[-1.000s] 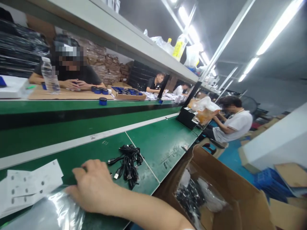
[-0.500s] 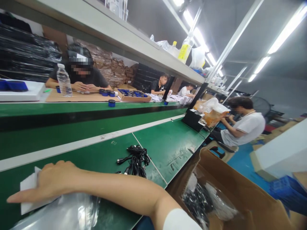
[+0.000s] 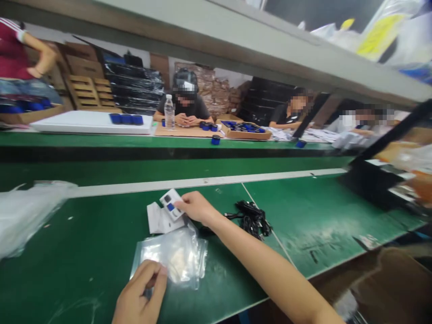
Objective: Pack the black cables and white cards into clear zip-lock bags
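My right hand [image 3: 195, 208] reaches across the green table and pinches a small white leaflet [image 3: 171, 204] with dark and blue printed squares, lifting it off a stack of white papers [image 3: 158, 221]. My left hand [image 3: 140, 299] is at the bottom, its fingers pinched on the near edge of a pile of clear plastic bags [image 3: 175, 256]. A bundle of black cables [image 3: 252, 219] lies just right of my right forearm.
A crumpled clear bag [image 3: 23, 211] lies at the left. Beyond a green conveyor belt [image 3: 135, 171], other people sit with blue round parts [image 3: 215, 139], a water bottle [image 3: 169, 112] and a white tray [image 3: 84, 123]. An open cardboard box [image 3: 388, 288] stands at the lower right.
The view has swung left. My right hand has come off the flat papers and now holds one leaflet up. My left hand has come into view, gripping the plastic bags.
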Demonstrator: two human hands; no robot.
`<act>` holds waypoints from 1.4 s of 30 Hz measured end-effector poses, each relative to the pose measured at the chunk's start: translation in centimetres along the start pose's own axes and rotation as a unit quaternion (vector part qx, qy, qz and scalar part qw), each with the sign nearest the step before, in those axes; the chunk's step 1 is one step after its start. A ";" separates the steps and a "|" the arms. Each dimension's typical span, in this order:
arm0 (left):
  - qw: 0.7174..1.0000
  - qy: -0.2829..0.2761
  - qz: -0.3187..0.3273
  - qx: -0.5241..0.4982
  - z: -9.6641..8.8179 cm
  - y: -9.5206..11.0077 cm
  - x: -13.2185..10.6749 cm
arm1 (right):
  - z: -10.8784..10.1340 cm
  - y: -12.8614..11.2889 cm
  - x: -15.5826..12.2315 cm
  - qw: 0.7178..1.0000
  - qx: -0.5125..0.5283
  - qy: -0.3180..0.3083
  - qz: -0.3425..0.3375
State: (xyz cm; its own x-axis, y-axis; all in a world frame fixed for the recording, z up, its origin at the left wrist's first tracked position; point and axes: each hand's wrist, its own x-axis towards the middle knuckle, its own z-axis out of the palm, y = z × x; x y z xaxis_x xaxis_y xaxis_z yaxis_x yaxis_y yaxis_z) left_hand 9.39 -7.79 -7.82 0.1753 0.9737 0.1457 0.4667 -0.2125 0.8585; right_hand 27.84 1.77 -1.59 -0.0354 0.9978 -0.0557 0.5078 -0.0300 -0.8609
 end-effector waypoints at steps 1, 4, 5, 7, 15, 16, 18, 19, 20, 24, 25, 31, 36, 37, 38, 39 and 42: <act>0.999 0.002 -0.035 -0.040 -0.2 0.1 0.0 | -0.5 0.0 -1.1 1.000 0.002 0.020 -0.018; 0.977 0.038 -0.125 -0.168 -0.5 0.3 0.0 | -1.5 -0.4 -5.6 0.995 0.003 0.074 -0.059; 0.968 0.055 -0.143 -0.200 -0.6 0.3 0.1 | -1.5 -0.6 -7.3 0.994 0.001 0.089 -0.067; 0.951 0.091 -0.170 -0.243 -0.9 0.6 0.4 | -1.1 -0.7 -10.2 0.986 -0.020 0.116 -0.116; 0.962 0.166 -0.089 -0.197 -1.0 3.1 0.7 | 4.2 0.3 -13.1 0.959 -0.134 0.039 -0.247; 0.971 0.182 -0.066 -0.141 -1.0 3.3 0.5 | 4.6 0.3 -13.0 0.959 -0.131 0.048 -0.247; 0.974 0.217 -0.041 -0.047 -1.0 3.7 0.1 | 5.1 0.1 -13.0 0.963 -0.102 0.075 -0.236; 0.971 0.235 -0.037 -0.020 -1.0 3.9 0.0 | 5.4 0.1 -13.1 0.967 -0.078 0.101 -0.222; 0.968 0.249 -0.037 -0.005 -1.0 3.9 -0.1 | 5.7 0.0 -13.3 0.970 -0.048 0.133 -0.200; 0.961 0.274 -0.039 -0.003 -1.0 4.1 0.2 | 8.1 0.4 -14.4 0.973 0.151 0.163 -0.070; 0.961 0.273 -0.037 -0.006 -1.0 4.1 0.3 | 8.6 0.6 -14.6 0.971 0.203 0.121 -0.039; 0.969 0.247 -0.023 -0.009 -1.0 4.2 0.4 | 7.3 1.2 -14.7 0.977 0.093 0.136 -0.135; 0.969 0.247 -0.004 0.031 -0.9 4.2 -0.1 | 5.8 1.7 -14.7 0.906 -0.049 0.234 -0.350; 0.969 0.245 0.000 0.036 -0.9 4.2 -0.2 | 5.9 1.8 -14.7 0.900 -0.070 0.236 -0.360; 0.970 0.239 0.008 0.043 -0.8 4.2 -0.2 | 5.9 1.9 -14.7 0.898 -0.088 0.235 -0.362; 0.971 0.232 0.020 0.054 -0.8 4.3 -0.3 | 6.0 2.0 -14.7 0.898 -0.105 0.232 -0.360; 0.966 0.209 0.078 0.131 -0.5 4.4 -0.6 | 6.0 2.1 -14.7 0.895 -0.170 0.240 -0.336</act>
State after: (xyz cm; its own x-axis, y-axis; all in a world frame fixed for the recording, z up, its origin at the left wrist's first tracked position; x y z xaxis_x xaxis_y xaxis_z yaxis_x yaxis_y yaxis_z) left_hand 10.89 -9.29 -3.83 -0.0784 0.8642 0.4969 0.6757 -0.3204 0.6639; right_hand 24.28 -13.26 -5.65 -0.0994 0.6962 0.7109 0.7459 0.5250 -0.4098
